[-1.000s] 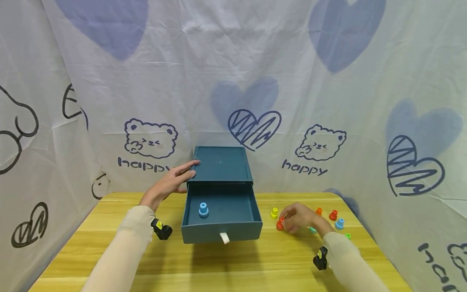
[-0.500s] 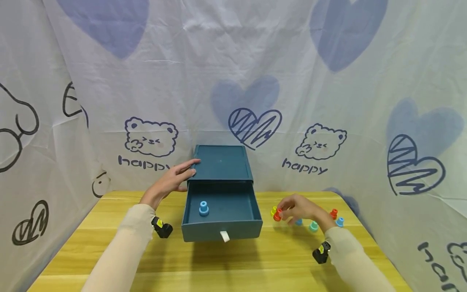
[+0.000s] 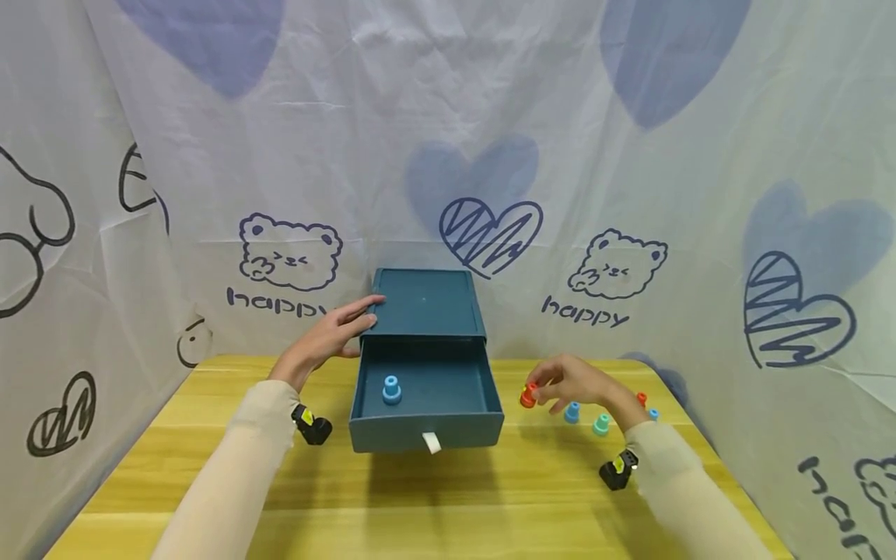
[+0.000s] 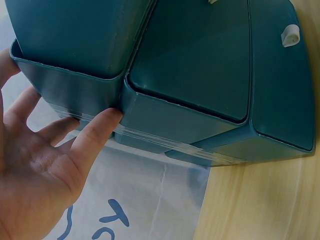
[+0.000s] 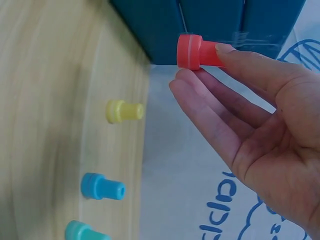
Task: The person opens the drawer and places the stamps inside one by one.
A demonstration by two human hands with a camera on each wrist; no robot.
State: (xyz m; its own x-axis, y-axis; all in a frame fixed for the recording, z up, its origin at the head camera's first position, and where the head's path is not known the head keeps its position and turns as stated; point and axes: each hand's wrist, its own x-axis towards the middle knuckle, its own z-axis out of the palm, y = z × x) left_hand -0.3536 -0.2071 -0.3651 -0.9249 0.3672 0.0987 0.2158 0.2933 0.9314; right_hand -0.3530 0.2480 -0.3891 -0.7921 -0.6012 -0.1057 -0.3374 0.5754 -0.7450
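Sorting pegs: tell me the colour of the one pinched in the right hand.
Red plastic peg; right wrist view.

tabletop (image 3: 434,505): yellow wood | blue peg (image 3: 572,413), teal peg (image 3: 601,425), yellow peg (image 5: 123,111): on its right part | backdrop cloth (image 3: 280,155): bears, hearts, behind tabletop

Left hand (image 3: 334,334) lies flat with fingers straight; right hand (image 3: 570,383) hovers raised, fingertips pinched together.

White cloth backdrop (image 3: 448,117) with blue hearts and bear drawings behind a yellow wooden table (image 3: 434,505).
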